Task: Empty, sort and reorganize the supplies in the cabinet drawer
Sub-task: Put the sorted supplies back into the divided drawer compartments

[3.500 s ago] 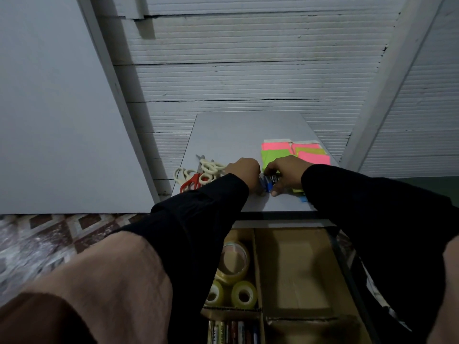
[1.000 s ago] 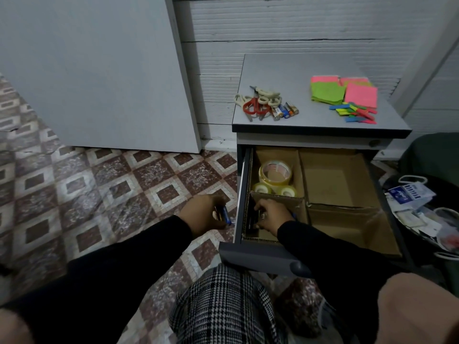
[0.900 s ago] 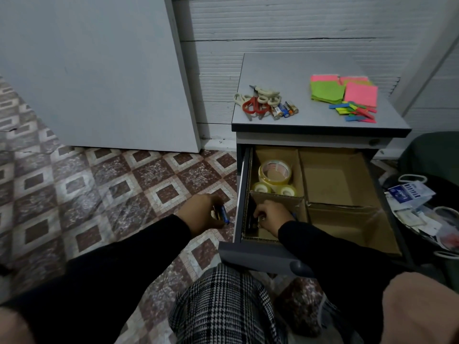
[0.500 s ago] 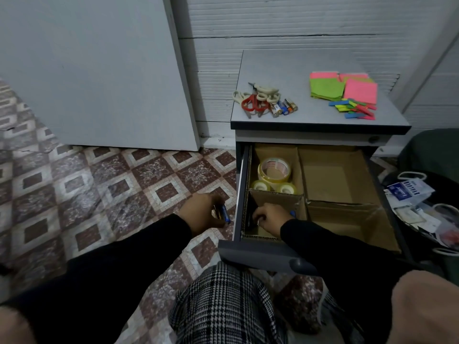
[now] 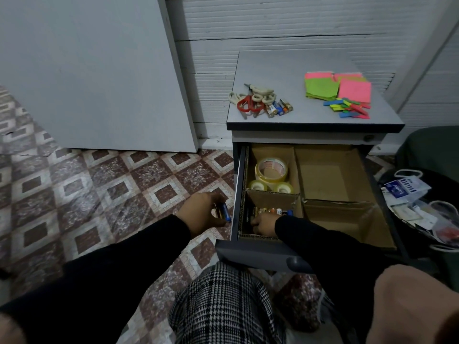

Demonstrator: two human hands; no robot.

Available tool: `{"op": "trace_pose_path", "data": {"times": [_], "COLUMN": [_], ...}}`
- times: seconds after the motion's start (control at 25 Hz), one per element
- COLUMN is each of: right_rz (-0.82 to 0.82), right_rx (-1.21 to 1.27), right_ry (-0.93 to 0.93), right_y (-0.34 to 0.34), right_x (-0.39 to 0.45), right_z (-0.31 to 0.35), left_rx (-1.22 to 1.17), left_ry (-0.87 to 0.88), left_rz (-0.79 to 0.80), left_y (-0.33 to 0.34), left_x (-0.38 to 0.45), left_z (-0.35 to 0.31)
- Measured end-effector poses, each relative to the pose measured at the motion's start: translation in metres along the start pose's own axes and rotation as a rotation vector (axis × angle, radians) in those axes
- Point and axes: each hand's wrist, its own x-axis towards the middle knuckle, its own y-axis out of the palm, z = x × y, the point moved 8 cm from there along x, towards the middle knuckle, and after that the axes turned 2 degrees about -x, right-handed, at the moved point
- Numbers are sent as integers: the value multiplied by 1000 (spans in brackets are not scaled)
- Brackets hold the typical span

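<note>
Left hand (image 5: 202, 212) grips batteries (image 5: 222, 211); right hand (image 5: 263, 223) seemingly gropes drawer (image 5: 258, 254).

The drawer (image 5: 260, 254) is standing open, tape rolls (image 5: 271, 175) sitting in its rear-left compartment. Batteries (image 5: 272, 211) are lying in the compartment just in front.

A floor (image 5: 104, 184) of maroon-and-cream diamond tiles fills the view from 7 to 10 o'clock. A plain grey panel (image 5: 94, 70) leans at 11 o'clock against a white ribbed wall (image 5: 273, 23) running toward 1 o'clock, under dim, cool light.
</note>
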Motion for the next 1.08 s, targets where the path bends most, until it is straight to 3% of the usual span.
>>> {"op": "trace_pose_path", "data": {"times": [0.32,0.44,0.68,0.8,1.08], "right_rz": [44,63,-226,-355,-472], "right_rx": [373,536,800,904,931], "right_ry": [89,33,-9,11,18], "right_y": [-8,-33,-78,-78,-77], "right_x": [-11,-35,-73,-82,-86], "right_z": [-29,-39,-86,-112,-141], "left_rx": [-7,-28,10,34,168], "left_ry": [31,58,151,109,71], "left_rz": [19,33,214,318,485], "left_y": [-1,1,45,75,126], "left_x": [0,4,33,55,72], "left_z": [-14,-31,-91,-103,-109]}}
